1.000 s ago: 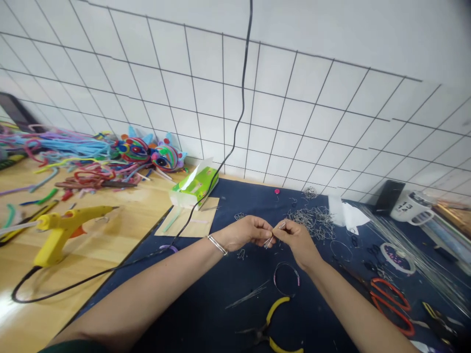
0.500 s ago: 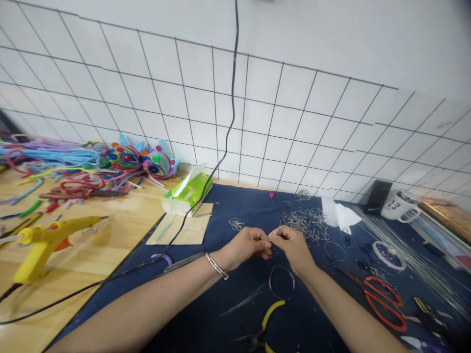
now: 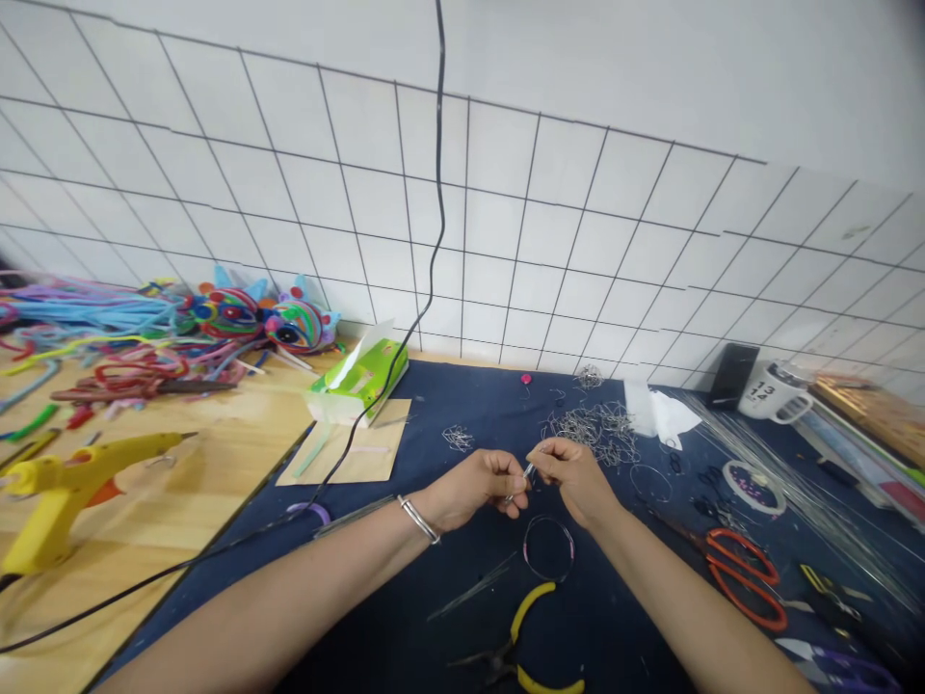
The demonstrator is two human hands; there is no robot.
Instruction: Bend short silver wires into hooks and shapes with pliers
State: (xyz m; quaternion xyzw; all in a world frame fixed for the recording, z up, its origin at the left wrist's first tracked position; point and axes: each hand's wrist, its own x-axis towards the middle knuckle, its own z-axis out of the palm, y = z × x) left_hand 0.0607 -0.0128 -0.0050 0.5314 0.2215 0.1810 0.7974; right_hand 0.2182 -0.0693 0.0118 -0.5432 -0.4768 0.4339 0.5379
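My left hand (image 3: 498,482), with a silver bangle (image 3: 419,519) at its wrist, is closed in a pinch. My right hand (image 3: 568,472) pinches from the other side, fingertips almost meeting the left ones. Between them is a small, thin silvery piece (image 3: 530,470), perhaps wire; its exact shape is too small to make out. Just below the hands a thin wire ring (image 3: 548,547) with pinkish parts lies on the dark blue cloth (image 3: 405,598). Behind my right hand spreads a tangled pile of bent wire bits (image 3: 593,431), and a smaller heap (image 3: 457,439) lies behind my left.
Yellow-handled pliers (image 3: 516,655) lie in front. Orange-handled scissors (image 3: 744,578), a bead dish (image 3: 755,487), long straight wires (image 3: 816,511) and a mug (image 3: 775,393) are at right. A tissue box (image 3: 361,381), black cable (image 3: 347,448) and yellow glue gun (image 3: 87,482) are left.
The view has shifted slightly right. The silvery piece between my fingertips shows more plainly now, and my right hand has tilted a little. Both hands keep their pinch.
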